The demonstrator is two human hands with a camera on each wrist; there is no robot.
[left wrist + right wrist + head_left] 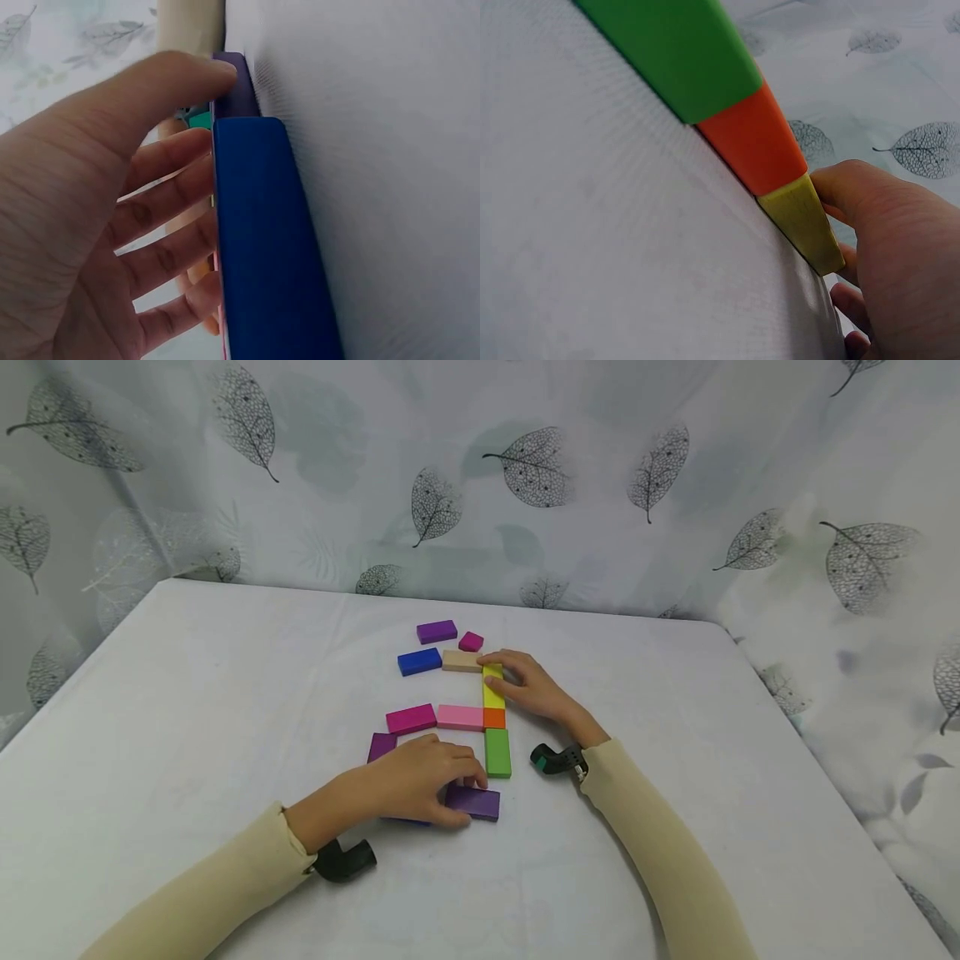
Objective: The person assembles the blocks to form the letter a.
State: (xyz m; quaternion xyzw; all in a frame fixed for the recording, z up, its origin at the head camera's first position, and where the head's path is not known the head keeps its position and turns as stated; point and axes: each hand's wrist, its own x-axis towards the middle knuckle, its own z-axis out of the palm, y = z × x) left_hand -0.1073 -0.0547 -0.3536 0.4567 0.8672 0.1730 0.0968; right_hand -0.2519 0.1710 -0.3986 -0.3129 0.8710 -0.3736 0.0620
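Note:
Flat coloured wooden blocks lie end to end on a white cloth. My left hand [420,777] pinches a purple block [482,805] at the near right, thumb on its near edge and fingers at its far edge. Under that hand lies a blue block [262,240], mostly hidden from the head view. At the far right of the layout, my right hand [536,689] holds a yellow block [492,699] between thumb and fingers, its index fingertip at the end of a beige block [459,662]. An orange block [494,718] and a green block [497,753] continue the yellow block's line.
A pink block [460,717] and a magenta block [411,719] run left from the orange one. A dark purple block [381,745] is partly behind my left hand. Farther back lie another blue block [419,662], a purple block [437,632] and a small magenta block [471,642].

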